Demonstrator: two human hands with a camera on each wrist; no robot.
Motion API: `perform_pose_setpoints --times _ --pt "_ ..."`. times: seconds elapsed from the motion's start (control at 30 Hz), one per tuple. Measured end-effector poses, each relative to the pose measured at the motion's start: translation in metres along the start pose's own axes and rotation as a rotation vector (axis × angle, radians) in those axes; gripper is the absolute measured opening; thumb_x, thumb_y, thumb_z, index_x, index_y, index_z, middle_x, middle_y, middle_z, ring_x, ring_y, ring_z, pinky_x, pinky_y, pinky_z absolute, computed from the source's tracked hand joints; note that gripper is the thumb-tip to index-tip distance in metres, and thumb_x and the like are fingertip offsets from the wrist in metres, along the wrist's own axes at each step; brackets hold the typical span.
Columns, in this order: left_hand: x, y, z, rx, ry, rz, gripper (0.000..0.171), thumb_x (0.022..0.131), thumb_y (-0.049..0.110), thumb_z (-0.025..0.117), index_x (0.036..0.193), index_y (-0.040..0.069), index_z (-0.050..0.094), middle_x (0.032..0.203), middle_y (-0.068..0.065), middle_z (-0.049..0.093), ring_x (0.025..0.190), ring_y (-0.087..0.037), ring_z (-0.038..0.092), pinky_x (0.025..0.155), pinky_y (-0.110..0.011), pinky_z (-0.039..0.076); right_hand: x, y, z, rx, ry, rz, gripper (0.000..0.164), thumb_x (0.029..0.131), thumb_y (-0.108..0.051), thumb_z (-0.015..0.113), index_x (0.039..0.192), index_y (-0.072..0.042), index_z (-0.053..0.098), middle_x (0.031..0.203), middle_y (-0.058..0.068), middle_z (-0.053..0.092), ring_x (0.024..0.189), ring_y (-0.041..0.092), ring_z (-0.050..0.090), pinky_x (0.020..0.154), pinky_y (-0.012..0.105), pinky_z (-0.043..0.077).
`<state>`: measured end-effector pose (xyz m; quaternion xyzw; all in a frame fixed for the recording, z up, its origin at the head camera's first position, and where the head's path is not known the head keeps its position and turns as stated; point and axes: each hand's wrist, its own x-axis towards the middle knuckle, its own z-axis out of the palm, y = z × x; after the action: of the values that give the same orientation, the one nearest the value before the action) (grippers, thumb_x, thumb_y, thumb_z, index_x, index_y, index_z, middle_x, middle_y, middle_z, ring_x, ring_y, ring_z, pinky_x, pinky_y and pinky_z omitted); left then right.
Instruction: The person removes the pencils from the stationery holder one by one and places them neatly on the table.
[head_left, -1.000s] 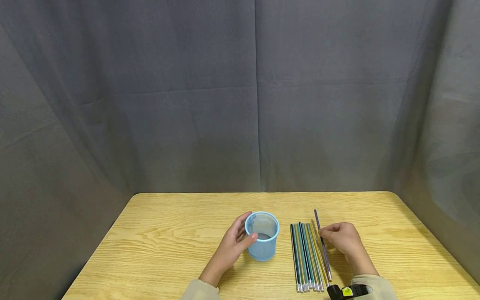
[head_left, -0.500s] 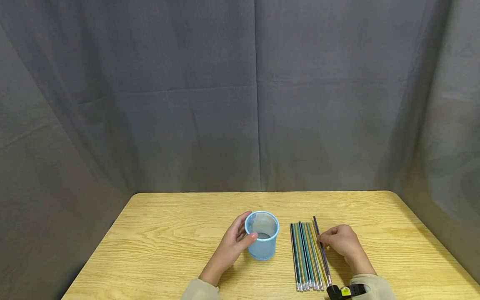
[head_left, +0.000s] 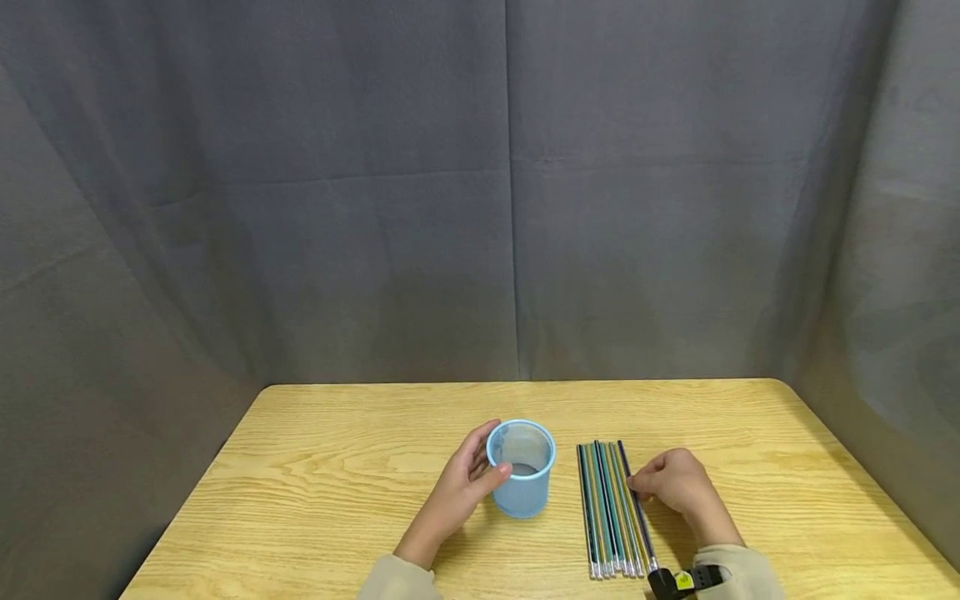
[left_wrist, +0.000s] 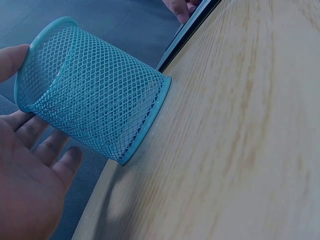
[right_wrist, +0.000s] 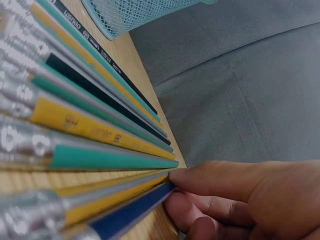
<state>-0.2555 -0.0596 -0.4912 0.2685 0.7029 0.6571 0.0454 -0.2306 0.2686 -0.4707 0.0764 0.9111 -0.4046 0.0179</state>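
Note:
A light blue mesh pen holder [head_left: 523,497] stands upright on the table, with no pencils in it. My left hand [head_left: 459,485] holds it from the left, thumb at the rim and fingers along the side. To the right lies a row of pencils [head_left: 604,510] in green, yellow and black, side by side with their metal ends toward me. At the row's right edge, my right hand [head_left: 677,483] pinches a dark blue pencil [right_wrist: 127,215] between thumb and fingers. In the right wrist view, this pencil lies against a yellow striped pencil [right_wrist: 112,197].
The wooden table [head_left: 337,467] reaches back to a grey curtain [head_left: 375,250], which also hangs at both sides. A black strap device [head_left: 678,581] with a yellow label sits on the right wrist, close to the pencils' near ends.
My right hand has brought the dark blue pencil left and toward me, up against the row, closing the gap. The left hand and the pen holder have stayed in place.

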Motion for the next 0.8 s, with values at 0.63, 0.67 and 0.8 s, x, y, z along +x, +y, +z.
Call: perform_pose_setpoints --times 0.63,0.67,0.8 --pt "0.0036 0.001 -0.0006 0.006 -0.011 0.025 0.063 0.1 0.018 0.06 0.154 0.011 0.03 0.154 -0.01 0.038 0.142 -0.024 0.033 0.116 -0.043 0.026 -0.0004 -0.0071 -0.0058 -0.029 0.01 -0.021 0.017 0.087 -0.014 0.073 0.078 0.0 0.074 0.066 0.004 0.065 0.061 0.02 0.056 0.054 0.031 0.044" --pt "0.0036 0.0009 -0.0005 0.006 -0.01 0.026 0.063 0.1 0.017 0.06 0.154 0.01 0.03 0.154 -0.01 0.038 0.142 -0.024 0.034 0.116 -0.043 0.026 -0.0002 -0.0068 -0.0062 -0.021 0.01 -0.02 0.016 0.088 -0.014 0.073 0.08 0.0 0.074 0.068 0.004 0.065 0.063 0.021 0.057 0.054 0.031 0.045" --pt "0.0021 -0.0004 -0.0004 -0.002 -0.011 0.014 0.063 0.099 0.016 0.061 0.154 0.01 0.03 0.153 -0.01 0.039 0.142 -0.024 0.034 0.117 -0.042 0.026 0.0003 -0.0045 -0.0074 0.033 0.004 -0.011 0.017 0.088 -0.013 0.073 0.09 0.004 0.073 0.078 0.006 0.068 0.07 0.021 0.061 0.058 0.033 0.049"
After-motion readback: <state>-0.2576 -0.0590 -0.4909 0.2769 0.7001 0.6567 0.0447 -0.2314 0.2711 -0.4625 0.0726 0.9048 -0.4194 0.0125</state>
